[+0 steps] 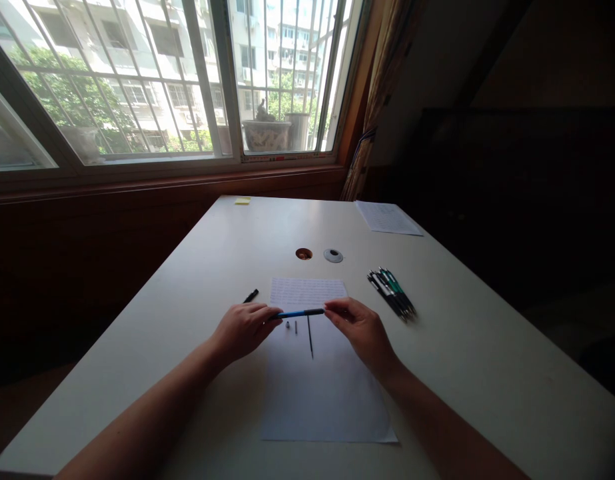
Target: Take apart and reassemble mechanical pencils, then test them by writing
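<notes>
White table (pixel 197 280): left hand (pixel 241 330) grips a blue pen (pixel 293 314), right hand (pixel 363 328) pinches its end; other pens (pixel 393 293) lie at three o'clock.

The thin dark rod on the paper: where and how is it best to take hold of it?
The thin dark rod is probably best pinched across its middle, from above and the right: it is slim and runs from near to far, its far end appears close to the blue pen, and a small slim piece lies on its left.
</notes>
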### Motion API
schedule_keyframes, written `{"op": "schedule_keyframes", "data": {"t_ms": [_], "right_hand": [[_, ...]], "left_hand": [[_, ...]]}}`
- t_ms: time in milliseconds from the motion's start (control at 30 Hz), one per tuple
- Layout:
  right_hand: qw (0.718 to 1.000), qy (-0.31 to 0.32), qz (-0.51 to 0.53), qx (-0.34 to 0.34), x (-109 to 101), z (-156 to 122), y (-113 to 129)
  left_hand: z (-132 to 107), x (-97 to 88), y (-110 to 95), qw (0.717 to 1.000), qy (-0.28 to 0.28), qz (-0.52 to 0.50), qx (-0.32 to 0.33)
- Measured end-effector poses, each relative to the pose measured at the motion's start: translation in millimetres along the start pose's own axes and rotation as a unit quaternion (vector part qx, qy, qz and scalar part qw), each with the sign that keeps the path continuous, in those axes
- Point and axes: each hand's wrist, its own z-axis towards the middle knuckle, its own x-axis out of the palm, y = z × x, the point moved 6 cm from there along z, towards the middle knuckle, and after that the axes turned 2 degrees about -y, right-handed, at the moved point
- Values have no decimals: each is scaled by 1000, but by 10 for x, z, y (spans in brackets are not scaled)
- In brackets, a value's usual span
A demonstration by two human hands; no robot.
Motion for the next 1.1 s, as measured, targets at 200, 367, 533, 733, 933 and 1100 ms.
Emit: {"op": "schedule_keyframes", "data": {"t_ms": [200, 367, 533, 733, 933, 1100], "right_hand": [[1000, -6, -21, -6, -30, 0, 41], [999, 2, -37, -10, -21, -1, 16], [999, -2, -41, -10, -26, -3, 6], [1000, 12, -26, -13, -1, -10, 13], [1000, 7, -8, -17, -1, -2, 35], [1000, -6, 23, -11, -1, 4, 11]], "left_hand": [[-13, 12, 15, 1000, -2, 4, 2], [-5, 0, 11, 1000, -1, 2, -4], [3, -9, 5, 1000, -3, 3, -7], [-14, 17, 21, 1000, 2, 3, -11], [-25, 33, 18, 1000, 14, -1, 4], [-29, 41, 17, 1000, 14, -4, 8]]}}
